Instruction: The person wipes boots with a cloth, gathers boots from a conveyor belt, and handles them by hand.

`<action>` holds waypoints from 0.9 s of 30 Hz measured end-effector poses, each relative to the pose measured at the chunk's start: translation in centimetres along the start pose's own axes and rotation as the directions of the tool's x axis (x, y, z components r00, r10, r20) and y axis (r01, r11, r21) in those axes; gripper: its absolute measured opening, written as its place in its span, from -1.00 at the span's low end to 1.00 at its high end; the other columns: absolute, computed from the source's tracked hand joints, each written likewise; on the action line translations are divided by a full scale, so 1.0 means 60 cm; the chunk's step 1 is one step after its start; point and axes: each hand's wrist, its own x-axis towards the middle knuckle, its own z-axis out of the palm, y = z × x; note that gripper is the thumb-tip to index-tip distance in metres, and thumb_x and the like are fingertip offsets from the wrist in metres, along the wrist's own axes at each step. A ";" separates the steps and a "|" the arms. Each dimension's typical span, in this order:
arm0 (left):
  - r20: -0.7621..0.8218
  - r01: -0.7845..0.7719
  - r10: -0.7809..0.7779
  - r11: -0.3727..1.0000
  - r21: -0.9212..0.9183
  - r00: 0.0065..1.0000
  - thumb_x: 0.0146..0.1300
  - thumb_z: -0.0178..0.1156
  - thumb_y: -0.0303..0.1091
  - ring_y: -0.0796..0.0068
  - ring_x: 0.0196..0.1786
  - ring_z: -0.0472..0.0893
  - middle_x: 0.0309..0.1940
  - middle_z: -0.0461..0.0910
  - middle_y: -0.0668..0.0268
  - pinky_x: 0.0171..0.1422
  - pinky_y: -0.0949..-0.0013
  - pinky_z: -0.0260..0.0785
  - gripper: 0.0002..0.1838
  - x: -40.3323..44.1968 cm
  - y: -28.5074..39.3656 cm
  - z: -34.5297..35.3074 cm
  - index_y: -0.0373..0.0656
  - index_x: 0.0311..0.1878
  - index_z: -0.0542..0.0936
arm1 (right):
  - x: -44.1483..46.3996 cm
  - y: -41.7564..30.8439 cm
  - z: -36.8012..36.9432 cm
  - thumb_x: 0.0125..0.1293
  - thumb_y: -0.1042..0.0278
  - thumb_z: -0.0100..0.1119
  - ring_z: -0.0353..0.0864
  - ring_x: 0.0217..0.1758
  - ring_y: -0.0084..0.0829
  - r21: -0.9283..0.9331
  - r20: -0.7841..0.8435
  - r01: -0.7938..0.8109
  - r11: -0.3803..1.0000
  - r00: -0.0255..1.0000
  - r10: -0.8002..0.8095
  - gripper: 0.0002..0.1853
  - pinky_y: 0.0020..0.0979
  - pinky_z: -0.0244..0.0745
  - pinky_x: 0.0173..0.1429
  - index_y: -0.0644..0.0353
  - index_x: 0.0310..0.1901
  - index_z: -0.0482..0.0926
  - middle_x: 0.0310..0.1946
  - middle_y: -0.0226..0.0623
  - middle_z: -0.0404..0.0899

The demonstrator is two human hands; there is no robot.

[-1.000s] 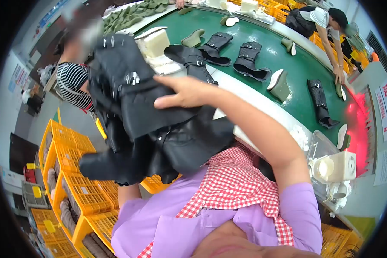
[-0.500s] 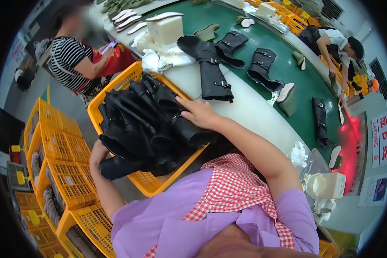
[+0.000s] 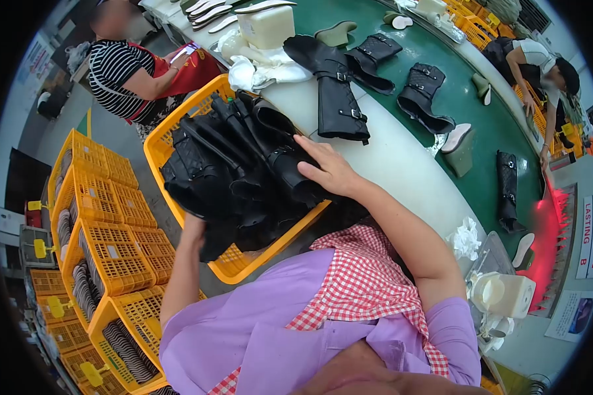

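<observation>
Black buckled boot uppers (image 3: 207, 148) lie packed together in a yellow plastic basket (image 3: 244, 268) in front of me. My right hand (image 3: 329, 170) rests over the basket's right side with thumb and fingers apart, its fingertips against a boot upper (image 3: 290, 168). On the basket's near left side, my left hand (image 3: 194, 229) reaches in beneath the boot uppers, and its fingers are hidden by black leather. Just beyond the basket, a tall black boot upper with buckles (image 3: 339, 92) lies across the white table edge (image 3: 382, 161) and the green belt.
On the green belt (image 3: 481, 135) are more black boots (image 3: 425, 99) and green lasts (image 3: 464, 151). Stacked yellow crates (image 3: 115, 253) stand at left. One person (image 3: 122, 76) holds a phone at upper left; another person (image 3: 540, 66) bends over crates at right. A white container (image 3: 504, 294) sits at lower right.
My left hand has moved right, from outside the basket's edge to under the boot uppers. The near boot upper has shifted inward with it. My right hand stays on the boots, its fingers slightly shifted.
</observation>
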 end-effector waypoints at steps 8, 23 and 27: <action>0.113 0.188 -0.184 0.982 -0.025 0.976 0.23 0.30 -0.21 0.23 0.14 0.56 0.11 0.57 0.23 0.15 0.24 0.43 -0.44 0.133 -0.096 -0.055 -0.10 0.28 0.44 | 0.006 -0.023 0.030 0.44 -0.23 -0.24 0.11 0.50 -0.10 -0.341 0.117 0.003 0.940 0.992 0.039 -0.31 0.01 0.12 0.43 0.03 0.45 0.17 0.45 -0.10 0.16; 0.187 0.138 0.681 -0.393 0.909 0.708 0.16 0.29 -0.29 0.15 0.11 0.57 0.07 0.59 0.17 0.04 0.13 0.46 -0.51 -0.075 0.277 0.124 -0.03 0.20 0.50 | -0.375 0.011 -0.134 0.25 0.22 0.21 0.52 0.07 -0.15 -0.293 -0.170 -0.130 0.947 0.982 0.082 -0.69 -0.21 0.41 0.15 0.17 -0.03 0.62 -0.08 -0.18 0.63; 0.583 -0.697 0.595 -0.052 0.715 0.554 0.19 0.27 -0.37 0.32 0.01 0.62 0.00 0.62 0.17 0.07 0.29 0.46 -0.53 -0.153 0.271 0.289 -0.11 0.20 0.52 | -0.495 0.012 -0.161 0.24 0.26 0.24 0.57 -0.02 -0.14 -0.226 -0.258 -0.237 0.945 0.950 0.176 -0.71 -0.17 0.46 0.11 0.19 -0.05 0.63 -0.09 -0.18 0.65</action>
